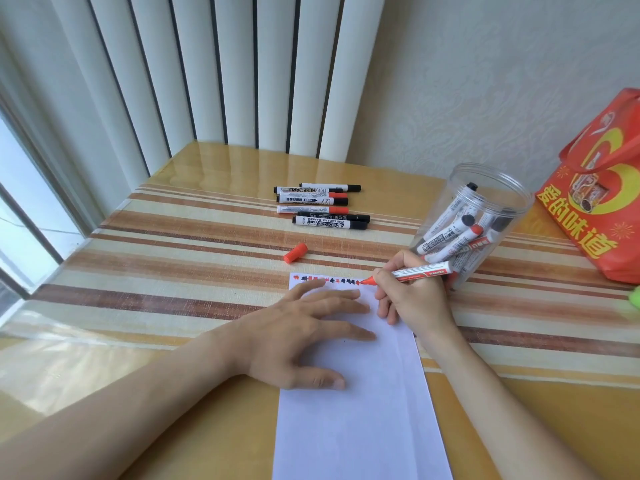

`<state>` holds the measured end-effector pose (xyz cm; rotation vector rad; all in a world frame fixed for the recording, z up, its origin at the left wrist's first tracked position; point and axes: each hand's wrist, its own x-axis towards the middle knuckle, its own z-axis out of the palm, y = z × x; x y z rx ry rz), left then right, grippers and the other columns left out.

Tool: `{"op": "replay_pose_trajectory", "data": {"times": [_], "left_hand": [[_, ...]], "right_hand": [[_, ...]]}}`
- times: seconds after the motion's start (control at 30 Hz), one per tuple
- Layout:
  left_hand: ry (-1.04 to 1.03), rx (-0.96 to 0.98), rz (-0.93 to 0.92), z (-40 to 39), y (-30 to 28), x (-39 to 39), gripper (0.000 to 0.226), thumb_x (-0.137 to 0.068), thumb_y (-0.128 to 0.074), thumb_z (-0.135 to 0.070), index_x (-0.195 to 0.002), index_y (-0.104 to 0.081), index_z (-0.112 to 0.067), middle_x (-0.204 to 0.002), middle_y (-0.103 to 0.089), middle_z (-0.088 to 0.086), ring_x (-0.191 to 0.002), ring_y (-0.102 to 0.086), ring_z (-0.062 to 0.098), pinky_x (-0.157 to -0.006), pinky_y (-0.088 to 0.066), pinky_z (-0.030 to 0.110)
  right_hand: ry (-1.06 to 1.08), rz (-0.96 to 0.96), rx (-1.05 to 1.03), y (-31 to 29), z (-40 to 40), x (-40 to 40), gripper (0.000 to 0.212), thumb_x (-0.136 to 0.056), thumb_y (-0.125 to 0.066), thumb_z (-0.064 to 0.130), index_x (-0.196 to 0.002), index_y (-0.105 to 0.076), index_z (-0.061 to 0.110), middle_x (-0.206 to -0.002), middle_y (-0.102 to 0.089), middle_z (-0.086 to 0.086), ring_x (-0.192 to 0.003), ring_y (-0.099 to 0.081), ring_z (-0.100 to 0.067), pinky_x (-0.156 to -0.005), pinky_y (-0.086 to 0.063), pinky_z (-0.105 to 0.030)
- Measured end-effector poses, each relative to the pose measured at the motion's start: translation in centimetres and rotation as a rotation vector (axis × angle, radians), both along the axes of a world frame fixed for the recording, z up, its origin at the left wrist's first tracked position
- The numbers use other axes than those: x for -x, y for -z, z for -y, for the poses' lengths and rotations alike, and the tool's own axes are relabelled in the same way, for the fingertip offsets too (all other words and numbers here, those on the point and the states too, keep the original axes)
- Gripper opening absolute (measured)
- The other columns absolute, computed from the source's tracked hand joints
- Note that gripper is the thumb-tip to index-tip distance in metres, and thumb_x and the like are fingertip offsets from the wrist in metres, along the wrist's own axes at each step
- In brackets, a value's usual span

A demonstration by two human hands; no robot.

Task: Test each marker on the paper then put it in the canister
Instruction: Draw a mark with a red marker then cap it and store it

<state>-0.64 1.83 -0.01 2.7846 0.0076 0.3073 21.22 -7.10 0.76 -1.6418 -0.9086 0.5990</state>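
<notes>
Item: red whiteboard marker point(420, 271), uncapped, white barrel, red tip. It is gripped in the right hand point(414, 299), tip set at the paper's point(360, 403) far edge, ending a row of red and black test marks. The left hand point(301, 336) is laid flat, fingers spread, pinning the sheet.

Risk: ink may be run onto the surface point(173, 271), the tip being at the very edge.

Red cap point(295, 252): lying beyond the left hand. Clear canister point(474, 220): just behind the right hand.

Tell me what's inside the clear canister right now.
The clear canister holds several capped markers, black and red, leaning inside. The right hand and its red marker cover the canister's base, so an exact count isn't possible.
</notes>
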Motion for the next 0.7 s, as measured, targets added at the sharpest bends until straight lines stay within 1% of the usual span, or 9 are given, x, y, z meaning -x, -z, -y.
{"op": "replay_pose_trajectory", "data": {"times": [0.07, 0.17, 0.23, 0.3, 0.33, 0.4, 0.47, 0.57, 0.7], "left_hand": [[-0.074, 0.028, 0.147, -0.4, -0.1, 0.0, 0.047, -0.098, -0.057, -0.051, -0.141, -0.057, -0.032, -0.155, -0.043, -0.007, -0.153, -0.023, 0.008, -0.125, -0.014, 0.048], [-0.412, 0.008, 0.400, -1.6, 0.5, -0.4, 0.034, -0.097, -0.055, -0.036, -0.128, -0.066, -0.029, -0.140, -0.055, -0.005, -0.136, -0.047, 0.014, -0.109, -0.037, 0.048], [-0.656, 0.023, 0.382, -2.2, 0.7, -0.8, 0.039, -0.094, -0.049, -0.039, -0.129, -0.065, -0.033, -0.145, -0.051, -0.002, -0.134, -0.047, 0.021, -0.108, -0.039, 0.049], [-0.792, 0.092, 0.260, -2.5, 0.9, -1.1, 0.046, -0.092, -0.045, -0.044, -0.134, -0.061, -0.036, -0.153, -0.044, 0.001, -0.142, -0.038, 0.024, -0.113, -0.031, 0.048], [-0.825, 0.122, 0.207, -2.6, 1.0, -1.2, 0.047, -0.092, -0.044, -0.044, -0.136, -0.060, -0.035, -0.154, -0.044, 0.000, -0.145, -0.036, 0.023, -0.114, -0.029, 0.047], [-0.853, 0.132, 0.191, -2.7, 1.3, -1.3, 0.043, -0.093, -0.045, -0.039, -0.133, -0.062, -0.033, -0.144, -0.055, -0.006, -0.139, -0.045, 0.020, -0.111, -0.030, 0.044], [-0.878, 0.126, 0.253, -2.7, 1.2, -1.3, 0.029, -0.095, -0.054, -0.029, -0.122, -0.066, -0.031, -0.123, -0.065, -0.011, -0.121, -0.057, 0.018, -0.099, -0.037, 0.040], [-0.942, 0.124, 0.314, -2.9, 0.9, -1.2, 0.015, -0.092, -0.063, -0.015, -0.103, -0.065, -0.025, -0.100, -0.064, -0.008, -0.100, -0.058, 0.021, -0.084, -0.036, 0.036], [-0.935, 0.165, 0.423, -2.8, 0.9, -0.8, 0.025, -0.085, -0.062, 0.002, -0.095, -0.058, -0.022, -0.092, -0.063, -0.006, -0.089, -0.054, 0.024, -0.075, -0.041, 0.036]], "right_hand": [[-0.009, 0.008, -0.008, 0.1, 0.1, 0.0, 0.016, -0.093, -0.064, 0.000, -0.082, -0.053, 0.001, -0.059, -0.061, -0.015, -0.040, -0.055, -0.027, -0.039, -0.037, -0.026], [-0.036, 0.018, -0.043, 0.0, 0.4, 0.0, 0.020, -0.094, -0.065, -0.001, -0.079, -0.053, 0.007, -0.060, -0.061, -0.018, -0.041, -0.052, -0.025, -0.043, -0.038, -0.027], [-0.051, 0.018, -0.087, -0.3, 0.5, 0.2, 0.021, -0.095, -0.066, -0.001, -0.080, -0.054, 0.008, -0.061, -0.058, -0.027, -0.042, -0.050, -0.021, -0.045, -0.040, -0.026], [-0.059, -0.005, -0.120, -0.4, 0.7, 0.3, 0.019, -0.096, -0.067, 0.000, -0.083, -0.054, 0.007, -0.063, -0.054, -0.034, -0.043, -0.050, -0.016, -0.046, -0.040, -0.024], [-0.064, -0.017, -0.128, -0.5, 0.7, 0.4, 0.019, -0.096, -0.067, 0.000, -0.085, -0.054, 0.007, -0.063, -0.054, -0.031, -0.044, -0.050, -0.016, -0.046, -0.039, -0.023], [-0.084, -0.032, -0.136, -0.6, 0.8, 0.7, 0.018, -0.096, -0.068, 0.001, -0.087, -0.055, 0.008, -0.063, -0.057, -0.018, -0.044, -0.047, -0.018, -0.047, -0.039, -0.023], [-0.125, -0.031, -0.133, -0.8, 1.0, 1.1, 0.016, -0.096, -0.069, 0.001, -0.089, -0.059, 0.011, -0.065, -0.058, -0.012, -0.047, -0.047, -0.020, -0.048, -0.039, -0.023], [-0.196, -0.023, -0.112, -0.9, 1.6, 1.9, 0.011, -0.095, -0.071, 0.004, -0.096, -0.067, 0.014, -0.062, -0.054, -0.009, -0.052, -0.049, -0.019, -0.050, -0.036, -0.024], [-0.233, -0.142, -0.128, -1.6, 2.1, 3.4, 0.010, -0.092, -0.072, 0.020, -0.103, -0.073, 0.017, -0.081, -0.064, -0.013, -0.056, -0.057, -0.022, -0.047, -0.027, -0.025]]}}
